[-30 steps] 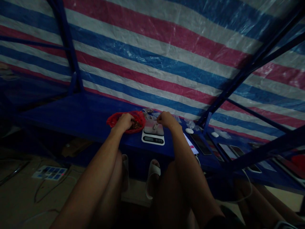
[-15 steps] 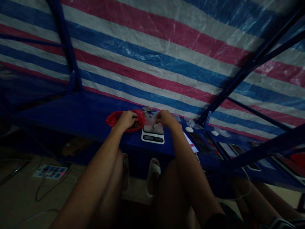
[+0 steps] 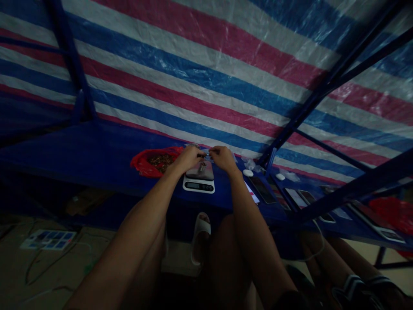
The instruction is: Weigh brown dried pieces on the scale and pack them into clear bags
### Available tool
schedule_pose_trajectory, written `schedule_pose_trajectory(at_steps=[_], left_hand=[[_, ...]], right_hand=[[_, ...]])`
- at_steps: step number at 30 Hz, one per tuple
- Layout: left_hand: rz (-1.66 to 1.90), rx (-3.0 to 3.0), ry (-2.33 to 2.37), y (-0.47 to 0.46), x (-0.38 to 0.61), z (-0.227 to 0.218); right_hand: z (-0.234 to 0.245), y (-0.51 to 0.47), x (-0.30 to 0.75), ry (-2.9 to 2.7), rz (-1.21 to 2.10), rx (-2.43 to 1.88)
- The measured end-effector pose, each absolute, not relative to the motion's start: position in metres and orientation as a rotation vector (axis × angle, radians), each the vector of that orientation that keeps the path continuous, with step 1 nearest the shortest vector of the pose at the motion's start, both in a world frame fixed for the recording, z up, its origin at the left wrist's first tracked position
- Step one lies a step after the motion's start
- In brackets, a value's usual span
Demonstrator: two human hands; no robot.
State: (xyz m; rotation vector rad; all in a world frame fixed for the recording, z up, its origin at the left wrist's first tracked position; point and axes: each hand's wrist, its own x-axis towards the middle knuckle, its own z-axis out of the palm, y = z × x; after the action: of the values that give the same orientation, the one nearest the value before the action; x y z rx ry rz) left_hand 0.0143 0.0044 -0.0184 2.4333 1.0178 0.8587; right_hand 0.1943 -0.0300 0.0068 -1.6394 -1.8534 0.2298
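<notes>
A white digital kitchen scale (image 3: 199, 185) with a metal top stands on the blue bench before me. On its top lies a small shiny object (image 3: 202, 167), too small and dim to name. Above the scale's far part, my left hand (image 3: 191, 156) is closed in a pinch; what its fingertips hold is too small to make out. My right hand (image 3: 223, 156) faces it, closed thumb to finger, its tips almost meeting the left ones. Its hold cannot be made out either. Left of the scale, an open red plastic bag (image 3: 139, 162) contains many small brownish pieces (image 3: 161, 162).
Clear plastic bags (image 3: 250, 164), a white oval case (image 3: 248, 173) and several phones, one a dark phone (image 3: 263, 189), lie to the right. Blue frame bars (image 3: 309, 103) cross before a striped sheet (image 3: 193, 94). A power strip (image 3: 48, 239) lies on the floor. Another person's legs (image 3: 329, 254) show at right.
My left hand has moved from the red bag rightward to above the scale, close to my right hand. The right hand stays beyond the scale. The view has shifted slightly right.
</notes>
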Motion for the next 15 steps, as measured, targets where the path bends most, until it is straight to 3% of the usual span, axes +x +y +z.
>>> schedule_pose_trajectory(at_steps=[15], left_hand=[[0.643, 2.525, 0.969, 0.015, 0.032, -0.018]], right_hand=[[-0.016, -0.033, 0.217, -1.955, 0.284, -1.620]])
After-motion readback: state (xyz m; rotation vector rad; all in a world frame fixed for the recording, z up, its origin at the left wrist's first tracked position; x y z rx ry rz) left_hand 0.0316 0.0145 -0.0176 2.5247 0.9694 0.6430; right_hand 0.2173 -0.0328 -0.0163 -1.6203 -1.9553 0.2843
